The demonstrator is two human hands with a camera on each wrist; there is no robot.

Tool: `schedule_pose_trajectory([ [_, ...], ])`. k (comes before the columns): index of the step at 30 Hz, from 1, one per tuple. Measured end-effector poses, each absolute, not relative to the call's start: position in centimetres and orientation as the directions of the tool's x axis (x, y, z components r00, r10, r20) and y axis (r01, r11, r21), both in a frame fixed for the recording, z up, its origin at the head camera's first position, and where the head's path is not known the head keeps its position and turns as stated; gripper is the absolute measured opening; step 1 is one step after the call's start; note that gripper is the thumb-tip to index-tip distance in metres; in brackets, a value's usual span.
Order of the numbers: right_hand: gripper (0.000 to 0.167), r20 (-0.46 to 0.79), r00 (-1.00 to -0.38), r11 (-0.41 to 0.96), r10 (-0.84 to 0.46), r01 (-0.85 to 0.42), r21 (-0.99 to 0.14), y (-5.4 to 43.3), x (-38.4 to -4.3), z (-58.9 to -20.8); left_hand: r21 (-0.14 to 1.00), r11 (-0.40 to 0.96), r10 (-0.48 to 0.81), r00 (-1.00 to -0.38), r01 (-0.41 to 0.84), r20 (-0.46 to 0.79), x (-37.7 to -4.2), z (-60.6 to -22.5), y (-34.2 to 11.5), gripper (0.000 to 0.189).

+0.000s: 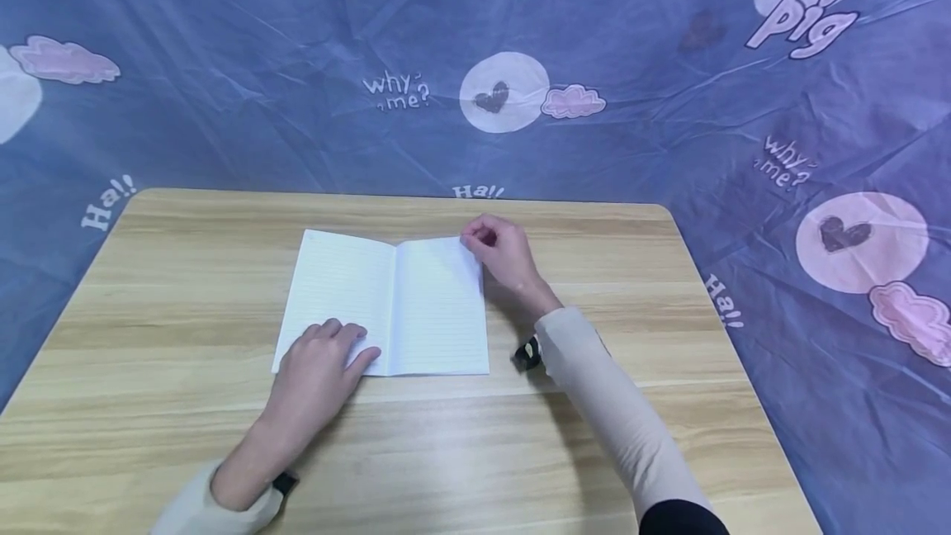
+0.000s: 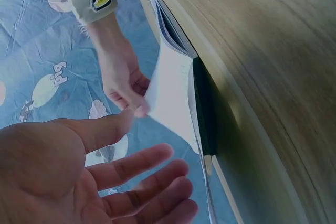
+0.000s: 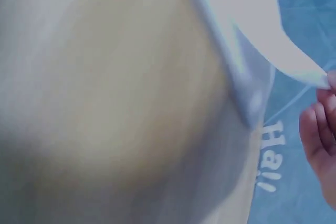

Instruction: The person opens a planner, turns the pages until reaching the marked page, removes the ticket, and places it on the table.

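An open notebook point(image 1: 438, 312) with white lined pages lies flat on the table, its fold running up the middle. At the top corner of the right page, my right hand point(image 1: 507, 256) pinches the paper between thumb and fingertips. The right wrist view shows that page point(image 3: 257, 19) lifted and curving toward the fingers point(image 3: 321, 135), apart from the sheets beneath. My left hand point(image 1: 315, 366) is at the lower part of the left page, fingers spread and loosely bent. In the left wrist view its fingers point(image 2: 142, 195) hold nothing; whether they touch the paper I cannot tell.
The notebook stands on a light wood-grain table point(image 1: 431, 452) with rounded far corners. Behind and to the right hangs a blue printed cloth point(image 1: 631, 48). A black strap piece point(image 1: 527, 355) sits at the right wrist, and another point(image 1: 285, 482) at the left.
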State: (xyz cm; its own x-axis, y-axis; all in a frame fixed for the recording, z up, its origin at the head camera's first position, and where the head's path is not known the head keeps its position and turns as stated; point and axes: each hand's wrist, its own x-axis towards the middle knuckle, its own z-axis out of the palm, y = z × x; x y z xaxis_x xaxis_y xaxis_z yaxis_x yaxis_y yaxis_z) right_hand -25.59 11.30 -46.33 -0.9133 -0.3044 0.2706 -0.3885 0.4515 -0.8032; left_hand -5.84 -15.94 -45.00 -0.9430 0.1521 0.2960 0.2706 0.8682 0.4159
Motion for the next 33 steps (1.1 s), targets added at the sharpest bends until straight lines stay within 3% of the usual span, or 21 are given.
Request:
schedule_pose_trajectory([
  [4, 0.006, 0.143, -0.944, 0.256, -0.299, -0.224, -0.94, 10.7, -25.5, -45.0, 0.42, 0.853, 0.17, -0.926, 0.31, 0.338, -5.8, -44.8, -15.7, 0.027],
  [11, 0.007, 0.006, -0.942, 0.121, -0.336, -0.05, -0.991, 9.3, -25.7, -43.9, 0.426, 0.797, 0.218, -0.862, 0.428, 0.458, -5.8, -44.6, -14.9, 0.025],
  [24, 0.005, -0.085, -0.96, -0.219, -0.268, 0.146, -0.965, 4.7, -26.1, -43.3, 0.379, 0.555, 0.322, -0.612, 0.74, 0.723, -6.7, -44.6, -13.0, 0.048],
  [29, 0.004, -0.118, -0.963, -0.319, -0.242, 0.194, -0.928, 3.1, -26.1, -42.7, 0.341, 0.528, 0.344, -0.563, 0.778, 0.751, -6.9, -44.4, -12.2, 0.043],
  [33, 0.019, -0.142, -0.961, -0.376, -0.237, 0.226, -0.899, 2.3, -26.3, -42.6, 0.331, 0.533, 0.339, -0.555, 0.779, 0.76, -7.0, -44.5, -12.0, 0.041],
])
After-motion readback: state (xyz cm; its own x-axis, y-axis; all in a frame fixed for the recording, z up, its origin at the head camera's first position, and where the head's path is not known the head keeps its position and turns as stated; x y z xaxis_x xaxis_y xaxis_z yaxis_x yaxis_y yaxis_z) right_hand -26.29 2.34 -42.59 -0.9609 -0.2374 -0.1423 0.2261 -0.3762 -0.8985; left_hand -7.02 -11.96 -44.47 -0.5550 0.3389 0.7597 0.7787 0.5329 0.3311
